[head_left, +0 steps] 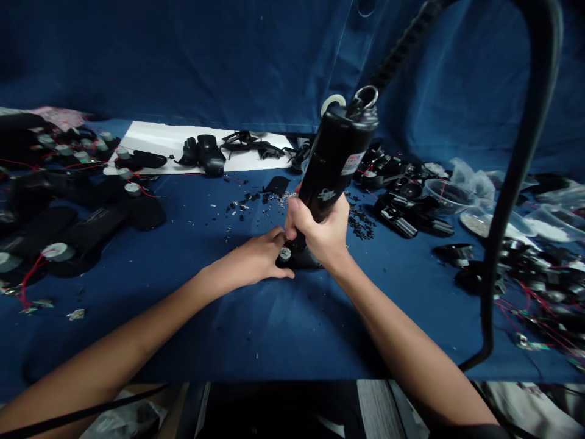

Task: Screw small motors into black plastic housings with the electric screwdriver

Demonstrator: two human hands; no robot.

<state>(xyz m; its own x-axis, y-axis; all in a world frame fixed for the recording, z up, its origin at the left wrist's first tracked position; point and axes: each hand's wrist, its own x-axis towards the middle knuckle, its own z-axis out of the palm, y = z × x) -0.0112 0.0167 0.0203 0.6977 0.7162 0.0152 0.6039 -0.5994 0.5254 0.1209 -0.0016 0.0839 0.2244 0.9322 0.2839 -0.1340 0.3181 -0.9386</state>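
Observation:
My right hand (320, 228) is wrapped around a black electric screwdriver (336, 158), which hangs from a ring and cord at its top end. Its tip points down into a black plastic housing (299, 259) on the blue cloth, though the hand hides the tip itself. My left hand (249, 262) lies over that housing and presses it down, fingertips next to a round metal-topped disc (284, 254) set in the housing.
Black housings with metal discs and red wires (59, 250) crowd the left and right of the blue-covered bench (256, 329). Black screws (361, 222) lie in loose piles. Behind stand a white sheet (150, 137) and a transparent bowl (445, 195). A thick black hose (516, 164) curves down at the right.

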